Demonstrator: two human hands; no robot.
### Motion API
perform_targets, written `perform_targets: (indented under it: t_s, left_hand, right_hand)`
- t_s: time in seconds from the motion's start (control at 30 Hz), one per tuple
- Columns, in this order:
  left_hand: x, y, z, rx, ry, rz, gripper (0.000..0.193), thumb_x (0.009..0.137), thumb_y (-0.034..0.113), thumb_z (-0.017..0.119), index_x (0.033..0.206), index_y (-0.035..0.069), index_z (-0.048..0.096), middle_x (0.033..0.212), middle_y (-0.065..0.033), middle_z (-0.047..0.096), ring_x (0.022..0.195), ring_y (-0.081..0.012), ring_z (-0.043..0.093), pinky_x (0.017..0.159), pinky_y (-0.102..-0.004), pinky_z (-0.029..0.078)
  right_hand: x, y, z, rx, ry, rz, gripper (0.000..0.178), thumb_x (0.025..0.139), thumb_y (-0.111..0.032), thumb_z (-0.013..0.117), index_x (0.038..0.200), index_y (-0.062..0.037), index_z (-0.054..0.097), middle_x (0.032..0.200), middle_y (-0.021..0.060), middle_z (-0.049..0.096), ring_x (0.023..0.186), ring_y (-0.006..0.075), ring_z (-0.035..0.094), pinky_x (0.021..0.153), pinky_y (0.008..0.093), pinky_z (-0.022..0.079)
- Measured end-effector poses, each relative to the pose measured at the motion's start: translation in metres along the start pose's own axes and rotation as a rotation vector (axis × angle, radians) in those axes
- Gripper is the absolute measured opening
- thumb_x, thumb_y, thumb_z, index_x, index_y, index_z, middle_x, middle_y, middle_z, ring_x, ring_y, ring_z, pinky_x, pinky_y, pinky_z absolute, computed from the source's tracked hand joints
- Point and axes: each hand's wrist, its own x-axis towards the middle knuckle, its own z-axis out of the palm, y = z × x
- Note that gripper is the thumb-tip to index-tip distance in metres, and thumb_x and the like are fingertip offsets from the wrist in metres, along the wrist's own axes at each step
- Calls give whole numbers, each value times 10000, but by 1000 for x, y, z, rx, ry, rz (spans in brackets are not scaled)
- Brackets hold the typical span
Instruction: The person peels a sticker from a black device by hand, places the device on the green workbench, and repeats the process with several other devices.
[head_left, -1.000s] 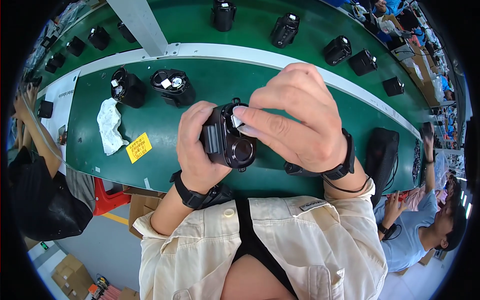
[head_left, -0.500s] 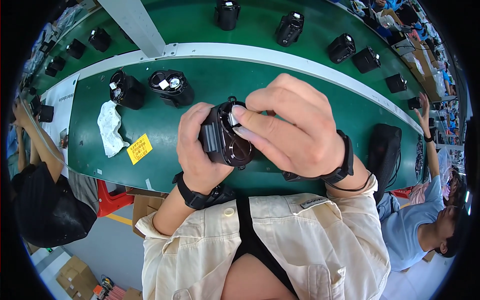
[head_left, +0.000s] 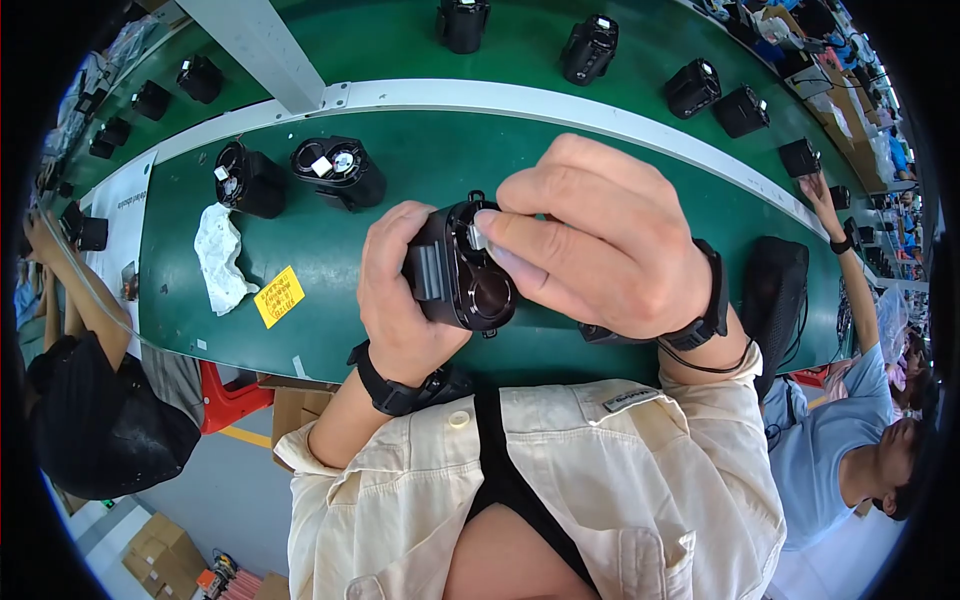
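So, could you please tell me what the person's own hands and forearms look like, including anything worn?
The left hand and right hand are gloveless. A black strap circles each wrist, with a thin black cord by the right one. The cream sleeves stop short of the wrists.

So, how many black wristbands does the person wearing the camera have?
2: one wristband at the wrist of the left hand, another at that of the right hand.

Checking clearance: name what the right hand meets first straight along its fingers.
The right hand would likely first meet the small white piece at the top of the black device; depth is unclear.
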Motion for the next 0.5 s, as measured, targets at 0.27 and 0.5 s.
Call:
perform_targets:
  t_s: [0.27, 0.5]
  left_hand:
    - [1, -1, -4, 45, -31, -17, 729, 632, 101, 827, 1239, 8, 433, 1121, -197, 564, 944, -341, 598, 808, -396, 503]
    - [-1, -8, -6, -41, 1, 15, 833, 630, 127, 857, 1307, 20, 384, 1262, -178, 512, 1085, -259, 567, 932, -358, 457]
  right_hand:
    - [2, -14, 1, -73, -126, 106, 310, 641, -38, 744, 918, 66, 655, 848, 123, 582, 633, 229, 537, 508, 323, 436]
    - [-2, -9, 7, 385, -48, 448, 311, 850, -122, 642, 1095, 68, 629, 1009, 118, 573, 859, 203, 578, 721, 310, 478]
